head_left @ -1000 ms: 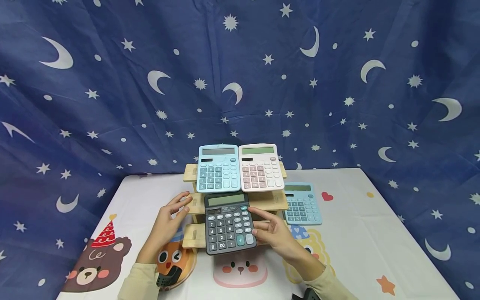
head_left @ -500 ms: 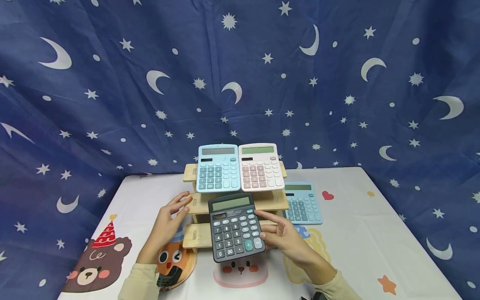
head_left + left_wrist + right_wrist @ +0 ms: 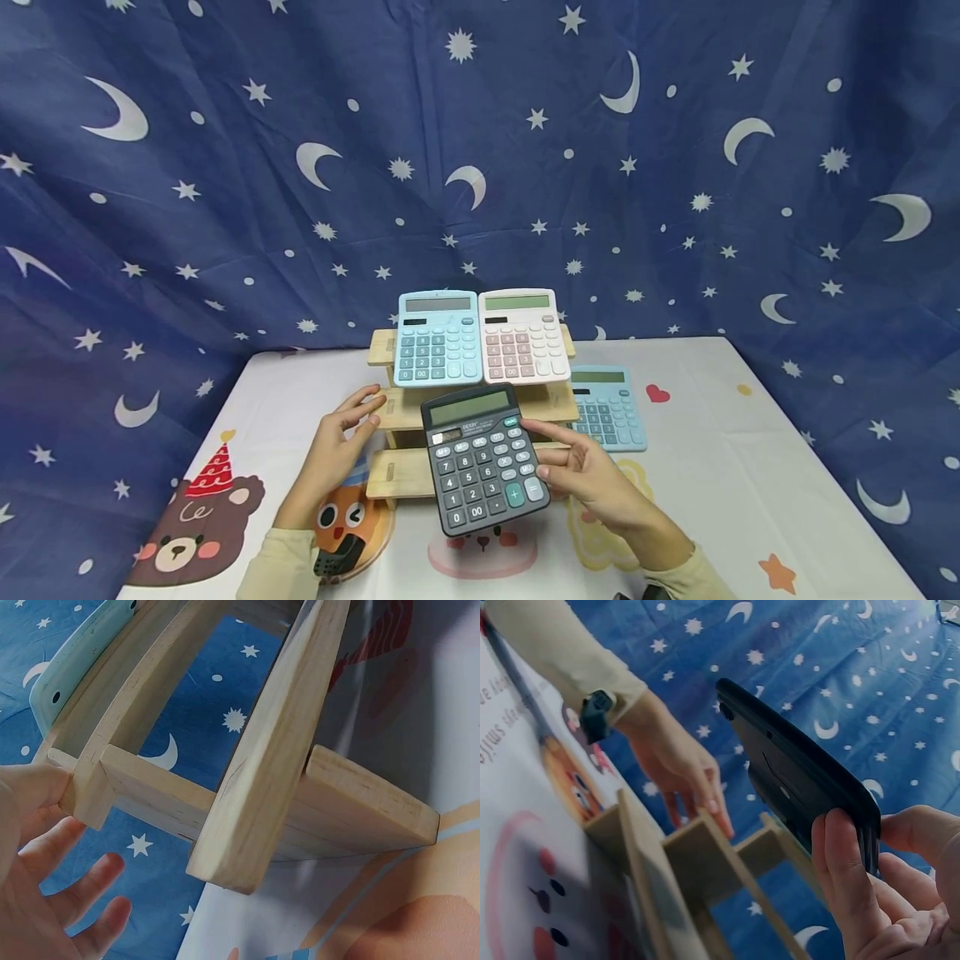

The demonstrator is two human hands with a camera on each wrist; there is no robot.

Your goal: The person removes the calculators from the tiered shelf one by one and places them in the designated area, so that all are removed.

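My right hand (image 3: 588, 477) pinches a black calculator (image 3: 486, 460) by its right edge. The calculator tilts, its keys facing me, in front of the lower steps of a small wooden stepped shelf (image 3: 555, 402). Seen in the right wrist view, the calculator's dark back (image 3: 791, 769) faces the camera, held between thumb and fingers. My left hand (image 3: 337, 442) holds the left end of the shelf's middle board, with digits on both sides of it; other fingers (image 3: 90, 889) are spread loosely below. On the top step, a light blue calculator (image 3: 437, 337) and a white-pink calculator (image 3: 523, 336) lean side by side.
Another light blue calculator (image 3: 606, 408) lies on the table right of the shelf, partly hidden behind it. The white tablecloth (image 3: 712, 467) has cartoon prints. A dark blue curtain (image 3: 480, 167) with moons and stars hangs behind the table.
My right hand has drawn the black calculator toward me and to the right, away from the lower steps, tilting it a little. My left hand has stayed at the shelf end.
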